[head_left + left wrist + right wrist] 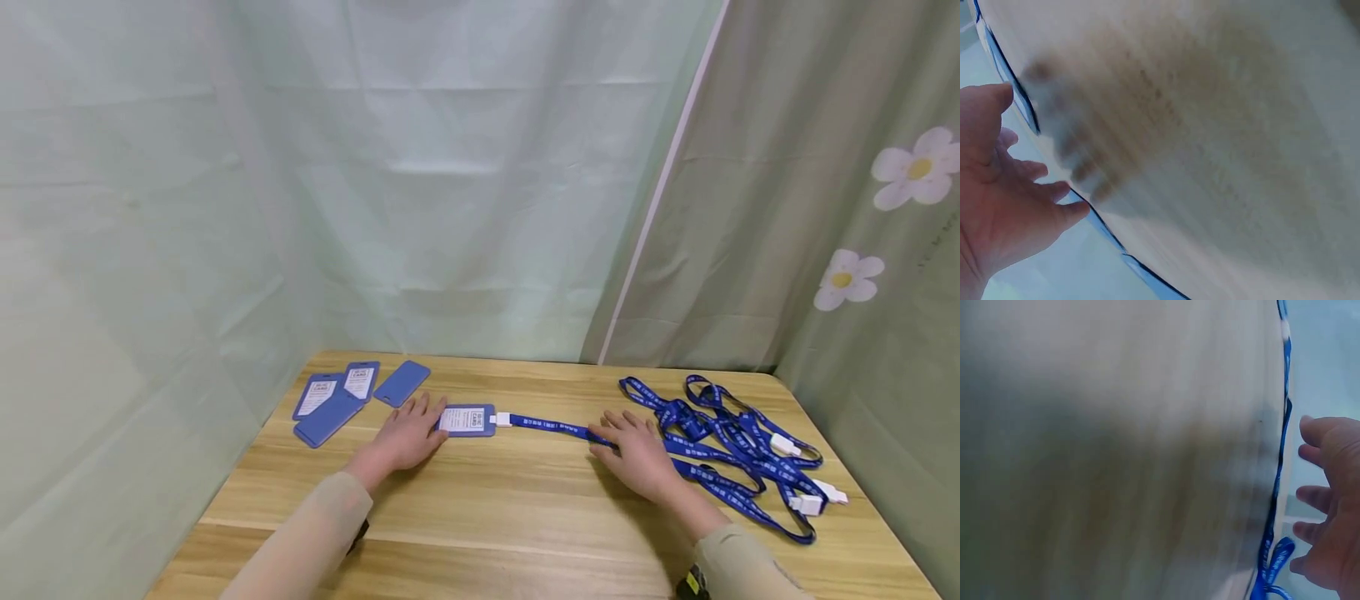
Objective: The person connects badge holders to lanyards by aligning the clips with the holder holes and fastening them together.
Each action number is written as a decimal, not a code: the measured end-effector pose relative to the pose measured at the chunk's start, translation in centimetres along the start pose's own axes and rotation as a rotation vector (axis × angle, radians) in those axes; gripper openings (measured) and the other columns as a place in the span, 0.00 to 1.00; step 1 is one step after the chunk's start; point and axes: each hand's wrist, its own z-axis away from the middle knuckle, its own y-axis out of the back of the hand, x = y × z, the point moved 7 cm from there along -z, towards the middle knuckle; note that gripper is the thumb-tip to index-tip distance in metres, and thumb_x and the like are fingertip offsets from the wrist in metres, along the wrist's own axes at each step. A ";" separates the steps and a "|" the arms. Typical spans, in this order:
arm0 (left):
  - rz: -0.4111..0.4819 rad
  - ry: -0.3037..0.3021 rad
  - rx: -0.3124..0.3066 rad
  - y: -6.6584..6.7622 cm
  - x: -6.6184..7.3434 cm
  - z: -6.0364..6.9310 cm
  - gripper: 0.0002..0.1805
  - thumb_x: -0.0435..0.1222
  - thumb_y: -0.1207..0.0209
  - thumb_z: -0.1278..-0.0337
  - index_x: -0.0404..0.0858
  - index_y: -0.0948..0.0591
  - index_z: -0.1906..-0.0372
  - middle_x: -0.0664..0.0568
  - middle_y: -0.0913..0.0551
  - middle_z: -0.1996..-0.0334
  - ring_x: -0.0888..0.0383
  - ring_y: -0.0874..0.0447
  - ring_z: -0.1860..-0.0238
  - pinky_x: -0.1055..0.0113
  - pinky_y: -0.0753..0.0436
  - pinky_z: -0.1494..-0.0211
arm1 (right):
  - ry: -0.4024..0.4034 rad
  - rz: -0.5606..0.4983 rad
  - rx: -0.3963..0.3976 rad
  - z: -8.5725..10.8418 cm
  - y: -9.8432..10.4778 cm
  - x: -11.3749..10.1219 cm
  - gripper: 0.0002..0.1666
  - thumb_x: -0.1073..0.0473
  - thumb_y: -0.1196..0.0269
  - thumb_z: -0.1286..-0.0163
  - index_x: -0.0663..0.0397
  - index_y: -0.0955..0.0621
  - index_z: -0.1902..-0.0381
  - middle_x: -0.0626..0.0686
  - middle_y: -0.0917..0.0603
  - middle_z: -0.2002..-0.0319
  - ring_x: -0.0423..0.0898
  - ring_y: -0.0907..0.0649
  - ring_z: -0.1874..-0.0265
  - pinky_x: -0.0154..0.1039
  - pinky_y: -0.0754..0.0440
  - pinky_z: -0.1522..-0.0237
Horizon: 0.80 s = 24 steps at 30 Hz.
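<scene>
A blue badge holder (466,421) with a white printed card lies flat near the middle of the table. Its right end meets the white clip (503,420) of a blue printed lanyard (551,426). My left hand (408,433) is at the holder's left end, its fingers spread; whether they touch it I cannot tell. Over the lanyard strap is my right hand (633,454), hiding part of it. In the right wrist view its fingers (1314,499) are spread and apart from the strap (1284,437). Neither hand grips anything.
Several blue badge holders (327,419) lie at the left back of the wooden table (480,533), some overlapping. A tangled pile of blue lanyards (750,450) with white clips covers the right side. Pale curtains (480,208) hang behind the table.
</scene>
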 end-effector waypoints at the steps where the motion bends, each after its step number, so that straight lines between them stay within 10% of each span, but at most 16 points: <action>1: -0.003 -0.029 0.016 0.0 0.3 0.3 0.36 0.50 0.50 0.21 0.41 0.42 0.19 0.31 0.46 0.22 0.28 0.50 0.23 0.31 0.47 0.26 | 0.014 0.037 0.000 0.6 0.2 -0.2 0.27 0.46 0.35 0.26 0.49 0.18 0.34 0.64 0.28 0.29 0.71 0.38 0.27 0.76 0.52 0.30; 11: -0.081 -0.117 -0.015 -1.8 2.8 2.6 0.39 0.61 0.56 0.23 0.42 0.39 0.19 0.35 0.47 0.20 0.34 0.51 0.22 0.32 0.51 0.24 | -0.024 0.124 -0.173 3.4 -0.3 -0.8 0.45 0.28 0.51 0.23 0.54 0.29 0.25 0.62 0.38 0.22 0.67 0.45 0.23 0.72 0.58 0.27; 24: -0.112 -0.039 -0.051 -1.4 2.4 0.4 0.39 0.60 0.57 0.23 0.40 0.39 0.20 0.34 0.46 0.21 0.34 0.52 0.21 0.34 0.51 0.23 | -0.090 0.113 -0.194 0.2 -1.5 -1.0 0.49 0.28 0.56 0.22 0.64 0.33 0.25 0.65 0.37 0.24 0.67 0.42 0.24 0.68 0.52 0.26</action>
